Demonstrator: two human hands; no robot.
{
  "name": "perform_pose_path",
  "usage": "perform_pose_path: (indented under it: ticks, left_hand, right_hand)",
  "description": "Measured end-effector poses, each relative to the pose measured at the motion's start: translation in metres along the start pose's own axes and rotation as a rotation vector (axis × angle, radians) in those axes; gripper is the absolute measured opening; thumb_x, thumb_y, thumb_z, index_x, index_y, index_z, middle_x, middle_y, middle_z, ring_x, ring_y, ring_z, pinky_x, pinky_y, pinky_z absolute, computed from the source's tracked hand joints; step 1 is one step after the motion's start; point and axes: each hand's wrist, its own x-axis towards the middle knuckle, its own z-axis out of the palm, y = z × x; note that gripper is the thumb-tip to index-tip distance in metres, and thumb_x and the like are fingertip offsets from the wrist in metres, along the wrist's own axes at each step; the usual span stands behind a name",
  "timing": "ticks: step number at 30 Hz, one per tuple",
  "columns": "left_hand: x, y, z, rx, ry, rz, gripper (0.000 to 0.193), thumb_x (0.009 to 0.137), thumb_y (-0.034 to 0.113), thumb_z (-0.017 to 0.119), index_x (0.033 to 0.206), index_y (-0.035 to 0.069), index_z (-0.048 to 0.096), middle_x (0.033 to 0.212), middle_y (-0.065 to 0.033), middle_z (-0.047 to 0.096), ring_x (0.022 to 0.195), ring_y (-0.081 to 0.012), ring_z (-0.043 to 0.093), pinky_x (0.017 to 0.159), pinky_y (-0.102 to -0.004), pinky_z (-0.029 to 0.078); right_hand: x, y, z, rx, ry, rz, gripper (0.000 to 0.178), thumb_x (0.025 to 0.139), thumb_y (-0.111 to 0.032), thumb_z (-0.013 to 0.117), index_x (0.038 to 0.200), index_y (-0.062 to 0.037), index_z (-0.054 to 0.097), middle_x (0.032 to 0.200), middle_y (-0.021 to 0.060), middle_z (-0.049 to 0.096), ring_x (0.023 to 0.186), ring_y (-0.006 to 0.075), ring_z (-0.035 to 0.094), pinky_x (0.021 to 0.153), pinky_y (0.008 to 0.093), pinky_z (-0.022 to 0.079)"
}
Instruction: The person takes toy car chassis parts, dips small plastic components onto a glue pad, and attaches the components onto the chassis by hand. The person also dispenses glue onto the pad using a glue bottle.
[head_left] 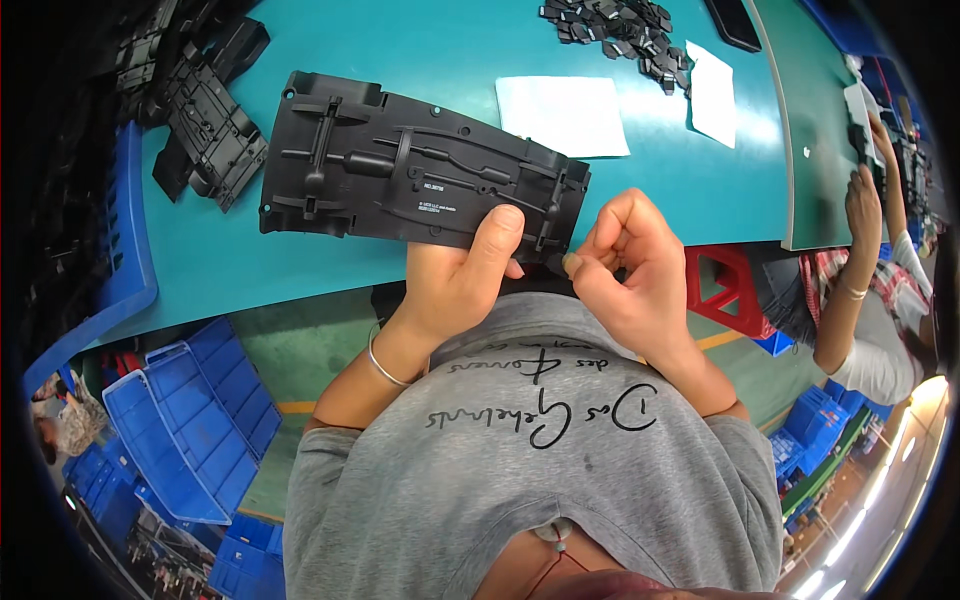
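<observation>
— What is the left hand (462, 275) doing?
— It is gripping the near edge of a long black plastic panel (420, 170), which is lying flat on the teal table (200, 270), thumb pressing on top.
— And the right hand (625, 260)?
— Curled almost closed at the panel's right corner — pinching something small and dark, too small to identify.

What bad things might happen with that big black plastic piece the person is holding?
1. The black panel juts past the near edge of the teal table, and only the left hand grips it, so it might tip or slip off.
2. The right hand pinches something tiny and dark at the panel's corner; it could drop toward the floor.
</observation>
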Motion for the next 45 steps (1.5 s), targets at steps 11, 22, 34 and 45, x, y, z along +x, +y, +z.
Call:
perform_pose_path:
  ticks: [11,22,34,45]
  left_hand:
    - [-0.001,0.002,-0.002,0.032,-0.042,-0.012,0.021,0.093,0.016,0.046,0.092,-0.003,0.055,0.076,-0.0065,0.058,0.054,-0.0091,0.053,0.045,-0.021,0.046]
    - [0.0,0.0,-0.003,0.038,-0.07,0.004,0.02,0.093,0.016,0.047,0.091,-0.003,0.056,0.074,-0.0054,0.057,0.054,-0.0088,0.053,0.045,-0.0206,0.046]
    - [0.0,-0.001,-0.005,0.067,-0.096,0.022,0.017,0.092,0.013,0.049,0.093,-0.003,0.056,0.081,-0.0063,0.059,0.06,-0.0091,0.055,0.047,-0.0209,0.049]
    - [0.003,0.0,-0.004,0.103,-0.121,0.086,0.019,0.092,0.014,0.049,0.094,-0.003,0.057,0.082,-0.0062,0.058,0.061,-0.0093,0.055,0.047,-0.0211,0.048]
  right_hand:
    - [0.0,0.0,0.005,-0.049,0.033,-0.004,0.028,0.072,0.014,0.056,0.077,-0.007,0.037,0.066,-0.0036,0.045,0.056,-0.0015,0.039,0.047,0.0146,0.031]
    - [0.001,0.001,0.005,-0.08,0.04,-0.01,0.027,0.07,0.014,0.053,0.074,-0.0073,0.037,0.065,-0.0052,0.043,0.054,-0.0026,0.035,0.046,0.0142,0.028]
    - [0.002,-0.001,0.01,-0.224,0.089,-0.103,0.029,0.068,0.011,0.056,0.07,-0.008,0.035,0.06,-0.0067,0.04,0.051,-0.0027,0.031,0.044,0.0153,0.025]
    - [0.003,-0.001,0.012,-0.262,0.086,-0.101,0.029,0.067,0.01,0.056,0.069,-0.0078,0.033,0.059,-0.0064,0.04,0.05,-0.0021,0.03,0.043,0.0161,0.025]
